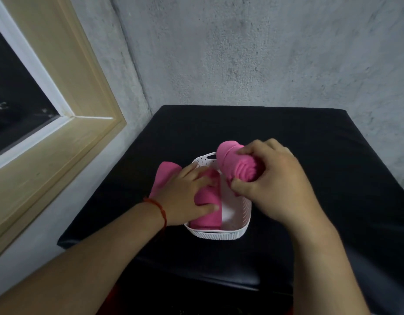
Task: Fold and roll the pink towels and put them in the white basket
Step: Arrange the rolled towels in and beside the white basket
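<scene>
A white perforated basket (215,235) stands in the middle of a black table. A rolled pink towel (206,220) lies along its left side, and my left hand (187,194) rests flat on it with fingers spread. My right hand (271,180) grips a second rolled pink towel (239,164) by its spiral end, holding it tilted above the basket's right half. Another pink towel (164,176) sticks out past the basket's left wall, partly hidden by my left hand.
The black table (310,137) stands in a corner against a grey concrete wall (264,53). A window with a beige frame (67,92) runs along the left. Bare table surface lies behind and to the right of the basket.
</scene>
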{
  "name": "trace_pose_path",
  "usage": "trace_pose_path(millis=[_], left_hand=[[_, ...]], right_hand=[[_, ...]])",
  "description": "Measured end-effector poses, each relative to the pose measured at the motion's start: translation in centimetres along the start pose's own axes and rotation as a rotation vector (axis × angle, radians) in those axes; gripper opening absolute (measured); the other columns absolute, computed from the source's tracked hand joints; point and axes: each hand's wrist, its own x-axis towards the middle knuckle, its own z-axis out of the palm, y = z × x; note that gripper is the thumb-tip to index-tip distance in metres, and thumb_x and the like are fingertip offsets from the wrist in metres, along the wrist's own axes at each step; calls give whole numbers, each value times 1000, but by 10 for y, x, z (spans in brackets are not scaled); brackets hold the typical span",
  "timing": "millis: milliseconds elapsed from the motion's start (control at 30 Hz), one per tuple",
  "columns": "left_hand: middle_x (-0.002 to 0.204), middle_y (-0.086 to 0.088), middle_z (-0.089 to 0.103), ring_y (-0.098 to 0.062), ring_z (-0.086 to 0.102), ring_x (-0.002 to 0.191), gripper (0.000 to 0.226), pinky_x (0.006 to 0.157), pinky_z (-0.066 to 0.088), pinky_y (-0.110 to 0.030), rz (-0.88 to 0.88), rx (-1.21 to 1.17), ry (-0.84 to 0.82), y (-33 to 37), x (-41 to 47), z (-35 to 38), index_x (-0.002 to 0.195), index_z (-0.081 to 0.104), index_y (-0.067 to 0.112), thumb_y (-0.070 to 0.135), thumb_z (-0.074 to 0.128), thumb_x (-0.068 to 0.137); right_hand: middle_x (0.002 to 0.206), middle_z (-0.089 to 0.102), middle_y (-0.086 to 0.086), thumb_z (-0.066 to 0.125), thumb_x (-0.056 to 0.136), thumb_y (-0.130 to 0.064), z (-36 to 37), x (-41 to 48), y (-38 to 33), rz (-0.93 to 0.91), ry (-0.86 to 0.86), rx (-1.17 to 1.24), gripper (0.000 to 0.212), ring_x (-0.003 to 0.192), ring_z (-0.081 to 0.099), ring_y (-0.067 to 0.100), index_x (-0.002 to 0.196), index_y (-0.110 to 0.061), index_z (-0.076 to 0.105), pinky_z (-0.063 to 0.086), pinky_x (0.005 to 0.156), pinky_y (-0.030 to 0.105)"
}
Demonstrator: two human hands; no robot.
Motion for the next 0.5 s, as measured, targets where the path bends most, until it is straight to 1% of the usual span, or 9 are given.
trace_pose_path(millis=[67, 100, 167, 200, 233, 300, 333, 400, 500], left_hand=[[168, 23, 16, -8, -6, 158, 71, 128, 11, -35, -1, -188, 80, -1, 0, 9, 146, 48, 40, 62, 73, 83], [168, 24, 16, -7, -7, 158, 68, 126, 8, -29, -1, -227, 104, 0, 0, 10, 143, 50, 37, 56, 77, 84], [167, 22, 20, -7, -5, 158, 59, 125, 6, -25, 1, -278, 138, 0, 2, 12, 135, 55, 33, 49, 80, 84], [167, 19, 23, -6, -3, 158, 53, 125, 7, -24, -3, -304, 148, -1, 2, 12, 130, 57, 32, 46, 81, 84], [167, 15, 25, -6, -1, 158, 49, 125, 8, -24, -13, -326, 152, -2, 1, 13, 126, 58, 30, 44, 81, 84], [168, 10, 25, -5, -1, 157, 44, 126, 10, -26, -26, -348, 146, -4, 2, 15, 122, 58, 28, 36, 80, 85], [168, 8, 25, -4, -2, 157, 42, 126, 11, -27, -29, -353, 145, -5, 2, 15, 120, 58, 27, 32, 79, 84], [167, 7, 27, -3, -2, 156, 40, 123, 9, -23, -36, -366, 147, -4, 4, 15, 117, 57, 27, 27, 78, 83], [165, 8, 30, -4, -1, 157, 39, 118, 8, -19, -51, -378, 150, -3, 3, 17, 114, 56, 30, 24, 77, 82]], right_hand=[[101, 46, -19, 82, 63, -50, 7, -1, -2, -57, -36, -89, 52, 99, 45, 13, 110, -42, 60, 49, 74, 33], [100, 44, -17, 83, 64, -48, 9, -2, -3, -83, -50, -128, 51, 98, 43, 12, 109, -42, 59, 46, 69, 29], [99, 40, -14, 84, 65, -44, 15, -5, -4, -124, -82, -211, 50, 94, 41, 13, 109, -41, 60, 39, 61, 24], [99, 39, -14, 85, 66, -42, 20, -8, -3, -138, -105, -253, 49, 93, 41, 14, 109, -40, 60, 37, 58, 24], [100, 39, -13, 86, 67, -40, 27, -12, -4, -146, -134, -292, 49, 92, 41, 15, 109, -39, 60, 40, 58, 26], [105, 40, -11, 85, 69, -39, 41, -22, -4, -133, -193, -374, 50, 91, 41, 17, 111, -39, 58, 50, 60, 36], [108, 42, -11, 84, 70, -41, 47, -26, -5, -115, -218, -408, 49, 91, 41, 18, 112, -39, 57, 52, 61, 39], [111, 47, -11, 81, 71, -46, 52, -30, -3, -78, -250, -431, 47, 90, 46, 20, 112, -39, 58, 51, 67, 38], [111, 54, -13, 74, 79, -60, 46, -30, -2, -45, -343, -437, 39, 97, 60, 18, 111, -41, 63, 45, 87, 37]])
